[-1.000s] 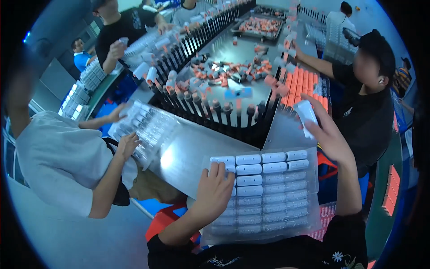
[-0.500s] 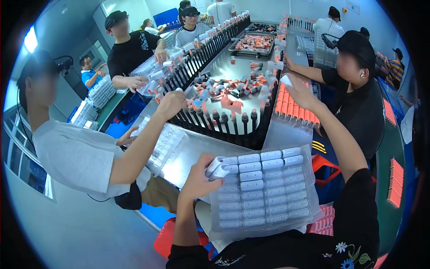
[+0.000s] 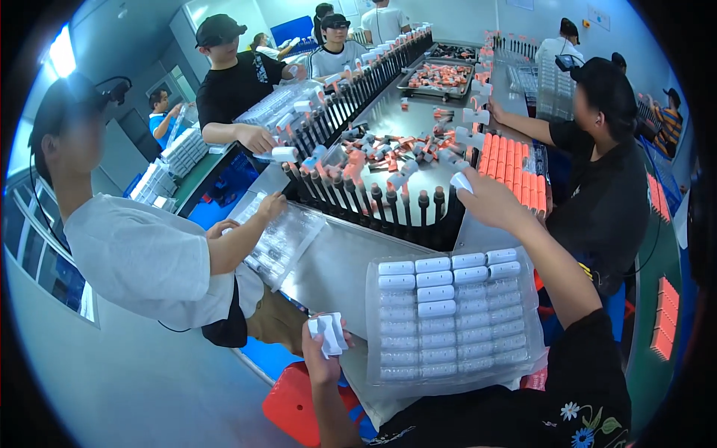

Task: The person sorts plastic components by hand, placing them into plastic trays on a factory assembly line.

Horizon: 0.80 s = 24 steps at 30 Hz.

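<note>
My left hand (image 3: 320, 367) is closed around a few white plastic casings (image 3: 328, 334), left of the clear blister tray (image 3: 479, 326). Inside the tray, white casings (image 3: 435, 279) fill the upper rows and part of the second column. Many other pockets show only clear plastic. My right hand (image 3: 496, 203) reaches out past the tray and pinches one white casing (image 3: 461, 182) beside the near end of the line. Black upright posts (image 3: 423, 211) ring that end, and several posts carry white and orange parts.
A loose pile of orange, white and black parts (image 3: 392, 153) lies inside the ring. Farther back stands a metal tray (image 3: 437, 80) of parts. To the right is a tray of orange pieces (image 3: 512, 172). Co-workers flank me; one at left handles a clear tray (image 3: 280, 243). A red stool (image 3: 295, 403) stands lower left.
My left hand has moved from the tray's upper left corner down and left, still holding casings. My right hand is lower, nearer the posts. The left co-worker's hand has drawn back from the posts.
</note>
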Tool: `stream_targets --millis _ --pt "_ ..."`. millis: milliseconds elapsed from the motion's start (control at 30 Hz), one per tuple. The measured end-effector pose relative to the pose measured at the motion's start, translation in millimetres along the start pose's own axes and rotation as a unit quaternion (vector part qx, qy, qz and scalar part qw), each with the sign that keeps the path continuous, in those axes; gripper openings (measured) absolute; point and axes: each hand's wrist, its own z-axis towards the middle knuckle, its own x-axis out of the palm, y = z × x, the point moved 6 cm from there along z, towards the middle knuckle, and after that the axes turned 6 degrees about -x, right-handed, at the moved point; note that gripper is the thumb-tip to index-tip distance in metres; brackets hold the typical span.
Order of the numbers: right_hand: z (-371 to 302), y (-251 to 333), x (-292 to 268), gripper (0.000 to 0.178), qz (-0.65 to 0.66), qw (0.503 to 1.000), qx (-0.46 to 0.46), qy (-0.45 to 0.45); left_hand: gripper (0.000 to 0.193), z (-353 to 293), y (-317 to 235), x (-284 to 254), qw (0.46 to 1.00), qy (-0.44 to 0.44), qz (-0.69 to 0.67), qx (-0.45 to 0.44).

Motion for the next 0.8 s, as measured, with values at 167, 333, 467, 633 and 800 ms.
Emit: stream_targets --millis 167,333,467,633,800 --pt "24.7 3.8 5.7 0.057 -0.048 0.997 0.046 -0.045 0.047 -9.2 1.3 -27.3 0.995 -0.075 0.057 0.016" --pt "68.3 67.4 28.9 0.055 -0.075 0.997 0.026 -0.018 0.047 -25.2 11.4 -49.5 0.992 -0.111 0.064 0.016" --pt "107.5 82.1 72.6 0.052 -0.224 0.971 -0.079 0.019 0.050 -16.5 31.3 -43.7 0.991 -0.095 0.096 0.006" --pt "106.8 108.8 74.8 0.056 -0.190 0.979 -0.066 -0.020 0.055 -9.7 4.6 12.2 0.994 -0.059 0.088 0.010" --pt "38.8 137.5 92.2 0.029 -0.232 0.955 -0.160 -0.097 0.052 3.4 -22.2 72.4 0.991 0.028 0.133 0.011"
